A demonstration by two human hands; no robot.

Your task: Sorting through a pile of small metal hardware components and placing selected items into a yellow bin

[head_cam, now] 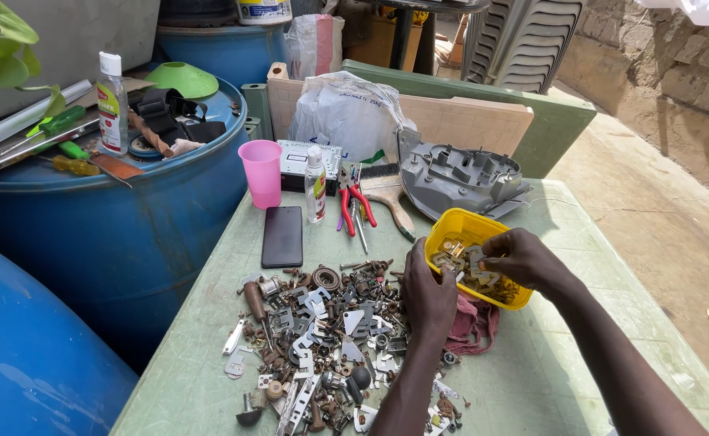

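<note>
Right of centre in the frame, the right hand [524, 260] is reaching into the yellow tub [451, 228], its fingers curling together on a small metal piece; which piece is hard to make out. The left hand [429, 295] is gripping the tub's near left rim, fingers closed over the edge. The tub is sitting tilted on a red cloth [475, 323], beside the heap of rusty metal parts [330, 331] at lower centre. Both forearms are running off the bottom edge.
</note>
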